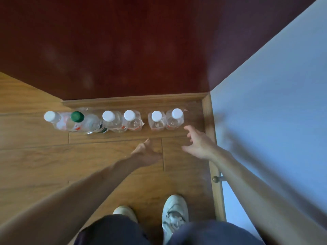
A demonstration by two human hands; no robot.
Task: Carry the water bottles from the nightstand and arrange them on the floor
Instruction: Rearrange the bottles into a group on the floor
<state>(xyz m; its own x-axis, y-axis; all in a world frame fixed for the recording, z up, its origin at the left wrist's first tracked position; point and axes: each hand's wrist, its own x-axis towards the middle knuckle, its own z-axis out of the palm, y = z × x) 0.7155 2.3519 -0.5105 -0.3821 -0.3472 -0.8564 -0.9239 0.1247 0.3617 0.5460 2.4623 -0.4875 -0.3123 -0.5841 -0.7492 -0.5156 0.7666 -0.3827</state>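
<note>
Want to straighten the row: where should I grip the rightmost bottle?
The rightmost bottle stands upright, a neighbour crowds its left, baseboard behind: probably grip its neck below the cap, from the near right side with the right hand.

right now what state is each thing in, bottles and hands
white-cap bottles: five, upright on the floor, capped, in a row along the baseboard
green-cap bottle: upright, capped, second from the left in the row
left hand: open, empty, touching no bottle
right hand: open, fingers spread, empty, near the rightmost bottle, not touching it
</note>
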